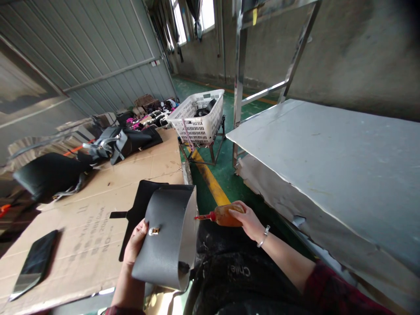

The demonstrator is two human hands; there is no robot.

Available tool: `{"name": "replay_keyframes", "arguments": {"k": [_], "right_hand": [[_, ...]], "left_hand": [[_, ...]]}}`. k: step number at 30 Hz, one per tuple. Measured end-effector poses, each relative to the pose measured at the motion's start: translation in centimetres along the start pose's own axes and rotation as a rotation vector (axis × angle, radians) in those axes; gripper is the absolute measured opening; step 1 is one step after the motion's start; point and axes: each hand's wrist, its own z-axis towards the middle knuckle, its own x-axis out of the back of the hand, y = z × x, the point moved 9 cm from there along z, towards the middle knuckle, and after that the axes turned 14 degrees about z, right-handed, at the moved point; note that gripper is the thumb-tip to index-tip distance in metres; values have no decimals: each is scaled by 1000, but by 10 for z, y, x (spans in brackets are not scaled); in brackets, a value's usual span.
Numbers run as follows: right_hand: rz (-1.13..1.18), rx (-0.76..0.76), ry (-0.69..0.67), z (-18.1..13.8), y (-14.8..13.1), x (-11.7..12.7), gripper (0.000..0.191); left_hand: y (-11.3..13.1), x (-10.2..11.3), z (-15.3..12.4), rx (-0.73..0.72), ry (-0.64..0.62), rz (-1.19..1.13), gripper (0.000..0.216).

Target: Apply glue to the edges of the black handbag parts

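My left hand (135,243) is closed on a curved black leather bag piece (167,236) with a small gold clasp, holding it up over the edge of the cardboard-covered table (82,245). My right hand (247,221) grips a small amber glue bottle (226,215). Its red nozzle points left and sits at the right edge of the leather piece. Another flat black piece (139,205) lies on the cardboard just behind the held one.
A dark phone (34,264) lies on the cardboard at the left. Black bags and straps (121,142) pile up further back. A white plastic basket (200,116) stands on a frame beyond. A grey-topped table (328,153) fills the right, with green floor between.
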Motion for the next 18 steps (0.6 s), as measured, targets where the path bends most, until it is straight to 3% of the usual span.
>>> {"name": "replay_keyframes", "arguments": {"k": [11,18], "right_hand": [[-3,-232,-170,-59,24,-10,49],[-30,-162,-139,-51,24,-1,51]], "left_hand": [[-5,-1,5,-24,-47,10,44],[-3,-7,2,-42,-70,41,41]]}}
